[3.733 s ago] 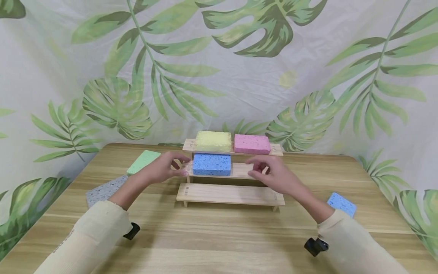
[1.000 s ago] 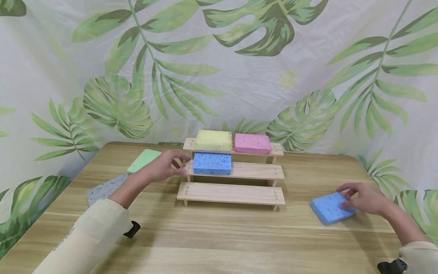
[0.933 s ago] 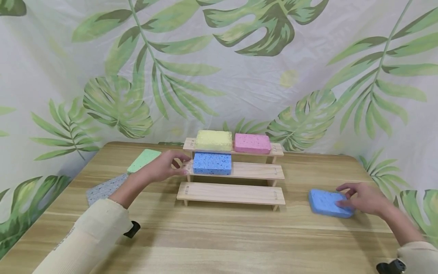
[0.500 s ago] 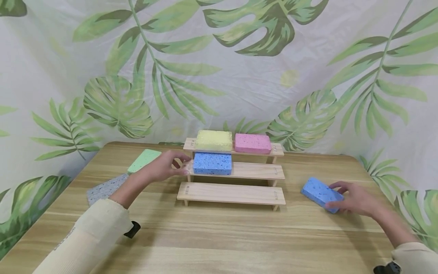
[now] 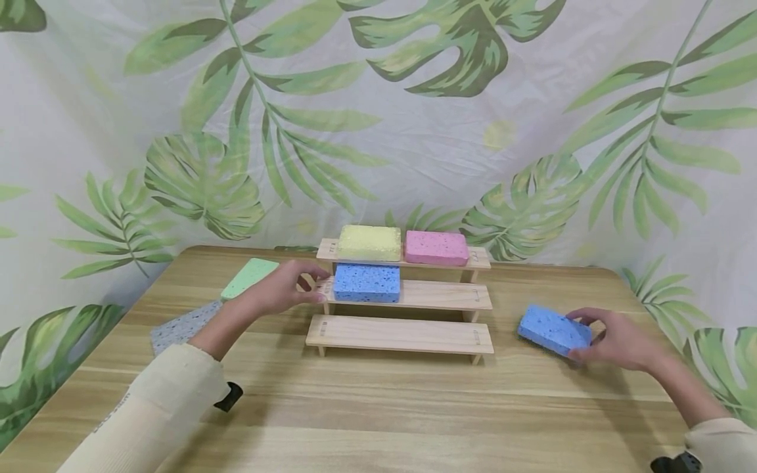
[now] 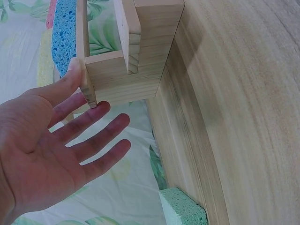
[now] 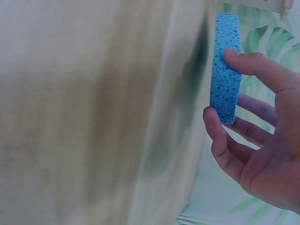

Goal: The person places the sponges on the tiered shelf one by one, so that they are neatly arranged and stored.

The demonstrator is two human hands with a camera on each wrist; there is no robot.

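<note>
In the head view, my right hand (image 5: 621, 340) grips a blue sponge (image 5: 552, 328) by its right end, at the table's right side. The right wrist view has the thumb on one long face of this sponge (image 7: 226, 70) and fingers behind it. Whether it touches the table is hard to tell. My left hand (image 5: 286, 288) is at the left end of the wooden rack's middle shelf (image 5: 443, 294), beside a speckled blue sponge (image 5: 367, 282). In the left wrist view its thumb touches the shelf end, while the other fingers spread loosely, nearly straight.
A yellow sponge (image 5: 369, 243) and a pink sponge (image 5: 436, 247) sit on the top shelf. The lowest shelf (image 5: 399, 333) stands in front. Left on the table lie a green sponge (image 5: 248, 277) and a grey sponge (image 5: 183, 325). A leaf-print cloth (image 5: 426, 144) hangs behind.
My right hand has left the rack's right side and taken hold of the blue sponge on the right. The sponge has turned and shifted slightly left. My left hand has stayed in place.
</note>
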